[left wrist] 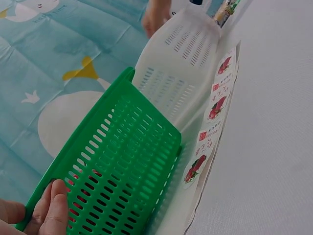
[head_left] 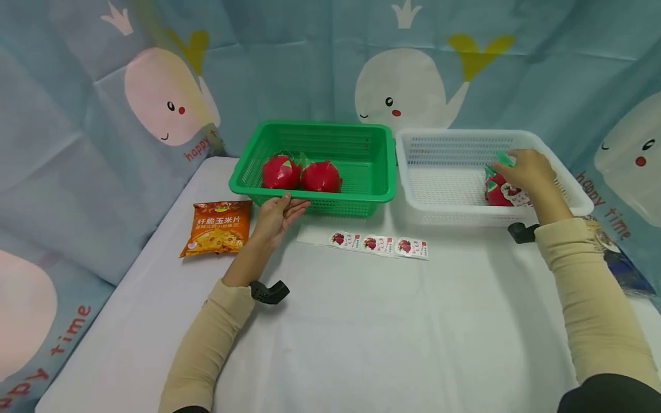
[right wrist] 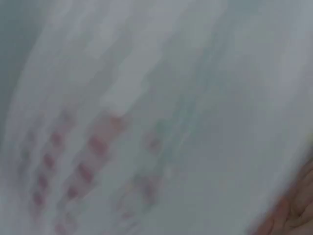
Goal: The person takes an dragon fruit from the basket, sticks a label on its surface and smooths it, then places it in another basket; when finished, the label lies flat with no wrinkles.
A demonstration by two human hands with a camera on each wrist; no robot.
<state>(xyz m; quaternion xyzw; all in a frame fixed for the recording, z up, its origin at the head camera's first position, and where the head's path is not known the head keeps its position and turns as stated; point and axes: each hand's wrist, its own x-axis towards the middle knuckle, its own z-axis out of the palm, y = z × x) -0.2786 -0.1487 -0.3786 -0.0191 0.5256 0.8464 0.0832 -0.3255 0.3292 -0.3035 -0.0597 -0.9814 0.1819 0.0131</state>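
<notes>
Head view down over green basket [head_left: 343, 206]

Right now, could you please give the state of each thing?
Green basket: open on top, holding two red fruits.
White basket: open on top, holding a stickered fruit.
Orange snack bag: flat, apparently sealed.
Sticker strip: flat, three stickers showing.
Left hand: gripping green basket.
Right hand: over stickered fruit, grip unclear.
</notes>
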